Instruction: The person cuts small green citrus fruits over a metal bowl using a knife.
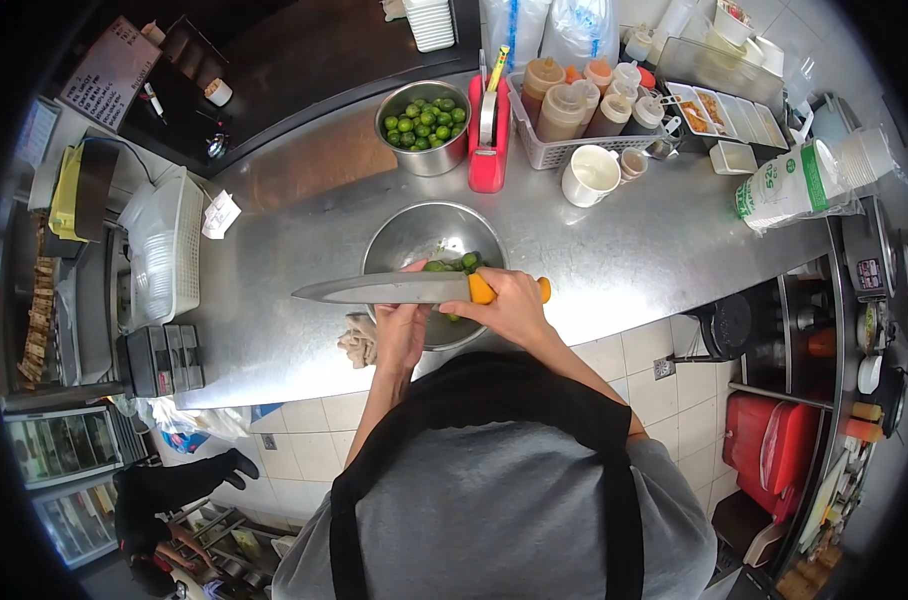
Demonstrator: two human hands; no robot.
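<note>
My right hand (pixel 511 308) is wrapped round the yellow handle (pixel 482 289) of a large kitchen knife (pixel 384 289). Its long blade lies level, pointing left across a steel mixing bowl (pixel 382 240). My left hand (pixel 402 328) is curled at the bowl's left side, partly under the blade; a fingertip shows beyond it, and what the fingers close on is hidden. Small green limes (pixel 469 262) sit in the bowl near the blade. Behind the bowl, a steel pot (pixel 426 157) is heaped with whole green limes (pixel 424 124).
A crumpled cloth (pixel 358 340) lies left of the bowl. A red tape dispenser (pixel 488 160), a grey basket (pixel 564 152) of sauce bottles and a white mug (pixel 590 176) stand along the back. A white crate (pixel 187 250) is at left. Another person (pixel 149 510) is at lower left.
</note>
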